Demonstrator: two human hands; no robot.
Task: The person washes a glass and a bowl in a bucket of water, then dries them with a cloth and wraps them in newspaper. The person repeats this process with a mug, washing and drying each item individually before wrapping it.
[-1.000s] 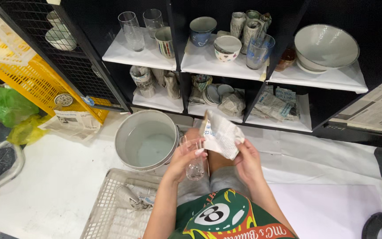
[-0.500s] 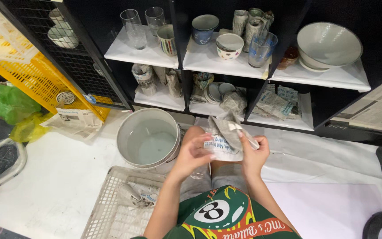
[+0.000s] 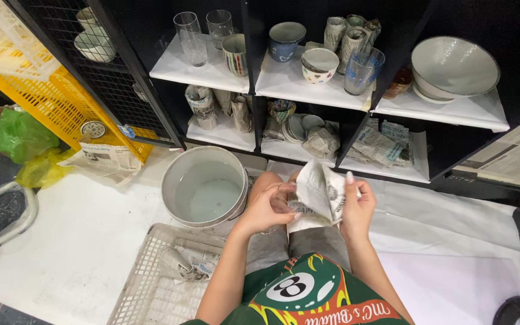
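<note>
We have both hands over our lap, working a crumpled sheet of printed newspaper (image 3: pixel 315 195) around something. Our left hand (image 3: pixel 266 207) is cupped under and against the bundle, fingers curled on it; our right hand (image 3: pixel 356 207) pinches the paper's outer flap, one finger raised. What the paper covers is hidden, so we cannot say what lies inside.

The risk, as we judge it: the paper is loose and the bundle hangs above our knees with nothing under it. If the wrapped piece is breakable, a slack fold could let it slide out and strike the floor or the bucket's rim.

Just beside our left knee, the pale plastic mesh basket (image 3: pixel 145 283) holds a few newspaper-wrapped pieces (image 3: pixel 182 265) near its far edge. Beyond it the round grey bucket (image 3: pixel 204 188) holds shallow cloudy water. Farther off, the black shelf unit (image 3: pixel 254 72) carries clear drinking glasses (image 3: pixel 191 39), a striped cup (image 3: pixel 235 54), a blue bowl (image 3: pixel 286 41) and a large pale bowl (image 3: pixel 454 65) on its upper boards; lower boards hold wrapped bundles and small plates.
</note>
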